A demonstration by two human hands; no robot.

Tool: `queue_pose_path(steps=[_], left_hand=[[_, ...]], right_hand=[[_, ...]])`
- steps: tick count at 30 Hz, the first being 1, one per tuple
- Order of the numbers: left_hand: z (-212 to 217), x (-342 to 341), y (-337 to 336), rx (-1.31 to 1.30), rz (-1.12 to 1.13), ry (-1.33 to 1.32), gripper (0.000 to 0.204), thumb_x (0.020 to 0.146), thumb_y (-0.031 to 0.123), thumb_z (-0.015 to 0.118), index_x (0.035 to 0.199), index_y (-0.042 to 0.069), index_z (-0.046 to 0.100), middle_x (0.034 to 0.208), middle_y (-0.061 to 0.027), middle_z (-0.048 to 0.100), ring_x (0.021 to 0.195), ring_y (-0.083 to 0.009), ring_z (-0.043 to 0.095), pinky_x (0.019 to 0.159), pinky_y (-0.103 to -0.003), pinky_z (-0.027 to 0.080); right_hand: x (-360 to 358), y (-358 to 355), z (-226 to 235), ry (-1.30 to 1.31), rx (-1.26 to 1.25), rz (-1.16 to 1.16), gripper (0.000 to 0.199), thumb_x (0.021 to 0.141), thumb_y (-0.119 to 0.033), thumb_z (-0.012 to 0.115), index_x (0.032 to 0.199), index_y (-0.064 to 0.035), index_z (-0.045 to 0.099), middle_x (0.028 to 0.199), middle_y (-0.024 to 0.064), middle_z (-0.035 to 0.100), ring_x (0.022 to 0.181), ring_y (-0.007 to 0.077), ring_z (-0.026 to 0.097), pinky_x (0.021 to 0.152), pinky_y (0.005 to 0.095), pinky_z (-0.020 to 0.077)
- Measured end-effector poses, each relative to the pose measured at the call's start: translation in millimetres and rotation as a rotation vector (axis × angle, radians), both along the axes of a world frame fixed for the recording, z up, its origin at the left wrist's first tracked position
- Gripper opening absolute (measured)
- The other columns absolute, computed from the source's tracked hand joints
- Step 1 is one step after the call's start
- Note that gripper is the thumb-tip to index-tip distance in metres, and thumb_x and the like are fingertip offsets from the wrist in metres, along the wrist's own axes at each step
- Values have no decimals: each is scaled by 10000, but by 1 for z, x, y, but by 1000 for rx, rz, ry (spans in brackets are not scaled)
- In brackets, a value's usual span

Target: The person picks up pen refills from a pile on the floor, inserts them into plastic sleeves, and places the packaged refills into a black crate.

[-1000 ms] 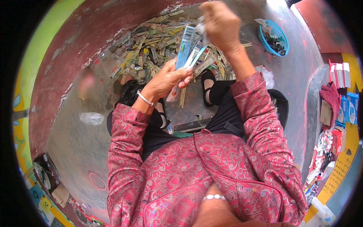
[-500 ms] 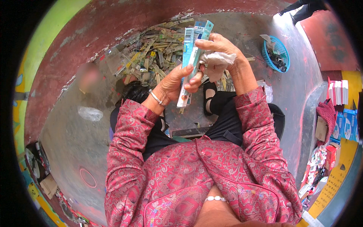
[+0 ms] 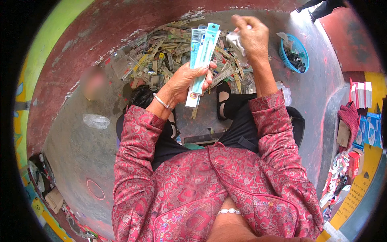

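Note:
Slim light-blue and white packets point(image 3: 204, 48), at least two and slightly fanned, stand nearly upright in my left hand point(image 3: 189, 80). Its thumb lies across their front and the fingers wrap round behind. The front packet has a hang hole at its top; the one behind shows a barcode. To the right, apart from the packets, my right hand point(image 3: 254, 38) is raised with bent fingers. A crumpled white cloth or tissue point(image 3: 236, 42) hangs from it on the palm side. Whether those fingers pinch anything else is hidden.
A wide heap of similar slim packets point(image 3: 161, 60) covers the floor beyond my feet. A blue plastic basket point(image 3: 305, 58) with dark bits stands at right. A clear plastic bag point(image 3: 96, 121) lies at left. Boxes point(image 3: 371, 131) and a checked red cloth point(image 3: 349, 121) line the right side.
My right hand has let go of the packets' upper end and moved up and right, taking the white cloth with it. The left hand keeps the packets, now turned more upright.

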State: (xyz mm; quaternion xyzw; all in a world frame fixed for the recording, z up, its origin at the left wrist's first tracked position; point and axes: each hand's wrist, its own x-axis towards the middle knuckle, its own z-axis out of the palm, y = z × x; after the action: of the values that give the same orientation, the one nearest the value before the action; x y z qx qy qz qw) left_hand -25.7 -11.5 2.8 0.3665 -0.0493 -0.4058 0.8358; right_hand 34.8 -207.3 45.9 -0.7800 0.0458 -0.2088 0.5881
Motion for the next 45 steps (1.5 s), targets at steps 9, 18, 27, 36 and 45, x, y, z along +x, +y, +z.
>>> queue_pose_path(steps=[9, 18, 27, 36, 45], left_hand=[[18, -13, 3, 132, -241, -147, 250, 823, 164, 576, 992, -9, 514, 657, -80, 579, 475, -107, 518, 436, -205, 410], [5, -4, 2, -424, -117, 127, 283, 792, 184, 604, 979, 15, 476, 698, -90, 530, 490, -125, 477, 459, -217, 423], [14, 0, 9, 59, -79, -102, 468, 793, 306, 615, 1083, -39, 489, 931, -138, 588, 784, -189, 612, 708, -284, 528], [17, 1, 17, -11, -132, -127, 393, 818, 197, 570, 1106, -48, 463, 943, -173, 610, 810, -210, 623, 675, -299, 520], [22, -1, 12, -71, -128, -98, 446, 789, 172, 606, 1133, -61, 446, 996, -210, 592, 816, -236, 628, 708, -302, 521]], right_hand=[[10, -4, -4, -461, -760, -121, 275, 833, -341, 539, 831, -74, 603, 678, 81, 593, 565, 230, 586, 470, 332, 467], [-7, 9, -6, 487, 670, 1062, 574, 819, -393, 570, 1172, 48, 467, 1030, 160, 599, 865, 169, 595, 733, 266, 482], [-19, 29, 6, 530, 198, 717, 382, 693, -297, 707, 882, 21, 612, 773, 64, 607, 666, 124, 551, 598, 275, 453], [-17, 21, 3, 465, 364, 791, 293, 725, -211, 689, 915, -4, 604, 792, 50, 611, 676, 108, 555, 601, 267, 446], [-18, 16, 2, 487, 475, 795, 297, 728, -174, 702, 958, -12, 607, 839, 47, 623, 710, 123, 577, 632, 267, 466]])
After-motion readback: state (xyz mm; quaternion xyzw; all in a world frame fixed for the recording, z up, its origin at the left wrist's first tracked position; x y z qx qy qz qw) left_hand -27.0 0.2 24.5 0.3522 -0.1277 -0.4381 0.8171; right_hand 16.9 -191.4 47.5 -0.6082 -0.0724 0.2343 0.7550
